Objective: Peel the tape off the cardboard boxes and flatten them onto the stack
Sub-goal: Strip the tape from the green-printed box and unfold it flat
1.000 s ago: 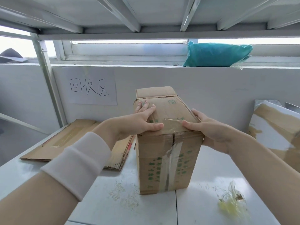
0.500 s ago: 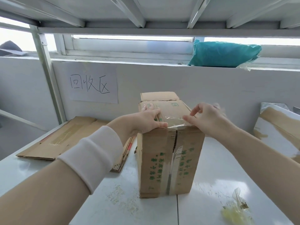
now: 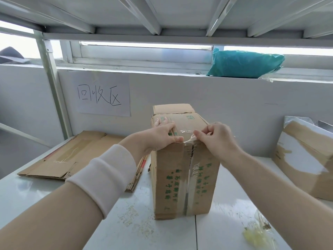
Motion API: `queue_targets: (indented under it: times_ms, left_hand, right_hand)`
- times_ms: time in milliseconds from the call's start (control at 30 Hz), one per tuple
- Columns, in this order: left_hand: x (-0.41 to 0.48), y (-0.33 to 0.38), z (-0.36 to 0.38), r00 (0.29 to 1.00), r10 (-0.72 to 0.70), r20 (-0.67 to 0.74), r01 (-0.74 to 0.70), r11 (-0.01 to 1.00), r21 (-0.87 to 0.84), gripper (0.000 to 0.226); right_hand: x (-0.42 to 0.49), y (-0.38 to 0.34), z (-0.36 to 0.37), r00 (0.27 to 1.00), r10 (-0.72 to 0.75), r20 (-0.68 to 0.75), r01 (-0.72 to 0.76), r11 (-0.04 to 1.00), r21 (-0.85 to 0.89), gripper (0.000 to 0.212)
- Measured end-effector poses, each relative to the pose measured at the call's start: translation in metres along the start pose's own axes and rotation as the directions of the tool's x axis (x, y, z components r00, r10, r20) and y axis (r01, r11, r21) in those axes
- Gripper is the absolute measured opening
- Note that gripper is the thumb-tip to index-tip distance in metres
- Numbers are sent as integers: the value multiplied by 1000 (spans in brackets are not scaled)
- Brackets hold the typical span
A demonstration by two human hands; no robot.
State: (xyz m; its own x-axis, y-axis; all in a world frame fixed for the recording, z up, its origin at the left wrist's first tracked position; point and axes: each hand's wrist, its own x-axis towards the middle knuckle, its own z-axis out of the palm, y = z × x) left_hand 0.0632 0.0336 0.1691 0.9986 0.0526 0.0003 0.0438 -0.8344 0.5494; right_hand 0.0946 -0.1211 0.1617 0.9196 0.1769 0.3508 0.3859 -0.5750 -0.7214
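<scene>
A tall brown cardboard box [image 3: 169, 184] with green print stands upright on the white table [image 3: 137, 230] in front of me. Clear tape [image 3: 187, 135] runs over its top and down the front seam. My left hand [image 3: 160, 137] lies on the box top, thumb pressing at the front edge beside the tape, fingers spread across the top. My right hand [image 3: 214, 139] pinches the loosened tape at the top front edge, and the tape is lifted and wrinkled there. The stack of flattened boxes [image 3: 75, 156] lies on the table to the left.
Another brown and white box [image 3: 306, 159] leans at the right edge. A wad of peeled tape [image 3: 257, 233] lies near the front right. A paper sign [image 3: 103, 97] hangs on the back wall, a teal bag [image 3: 245, 64] sits on the ledge, and a shelf runs overhead.
My right hand left the box's right side, reached over the top front edge and took hold of the tape, which now lifts off the top. My left hand stayed on the box.
</scene>
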Motion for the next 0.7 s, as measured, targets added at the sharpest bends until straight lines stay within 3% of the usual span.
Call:
queue_targets:
  times_ms: [167, 233, 367, 433, 500, 533, 600, 667, 700]
  left_hand:
    - [-1, -4, -1, 1000, -2, 22, 3, 998, -62, 71]
    - [-2, -2, 0, 1000, 0, 19, 1, 998, -55, 70]
    - [-1, -1, 2, 1000, -3, 4, 3, 998, -63, 69]
    - [-2, -2, 2, 1000, -2, 1, 2, 997, -72, 68]
    - [-2, -3, 3, 1000, 9, -10, -10, 996, -86, 66]
    - [-3, -4, 3, 1000, 14, -16, -16, 996, -90, 65]
    - [-4, -4, 4, 999, 26, -24, -28, 994, -103, 62]
    - [-4, -5, 5, 999, 35, -32, -38, 992, -121, 61]
    - [-4, -5, 6, 999, 36, -37, -40, 992, -122, 59]
  right_hand:
    - [-17, 15, -2, 993, -117, -35, 122, 963, 239, 19]
    - [-16, 14, -8, 987, -149, -52, 156, 967, 202, 15]
    - [-5, 4, -14, 976, -217, 22, 217, 976, 8, 30]
    - [-8, 3, -11, 965, -261, 1, 261, 965, 13, 12]
    - [-19, 6, -8, 932, -346, -106, 355, 932, 76, 14]
    - [-26, 12, -7, 871, -453, -190, 470, 881, 54, 14]
    - [-38, 32, -5, 659, -692, -294, 693, 711, -120, 17]
    - [-52, 57, 4, 488, -831, -267, 779, 553, -295, 18]
    - [-60, 71, 11, 445, -871, -209, 800, 491, -344, 17]
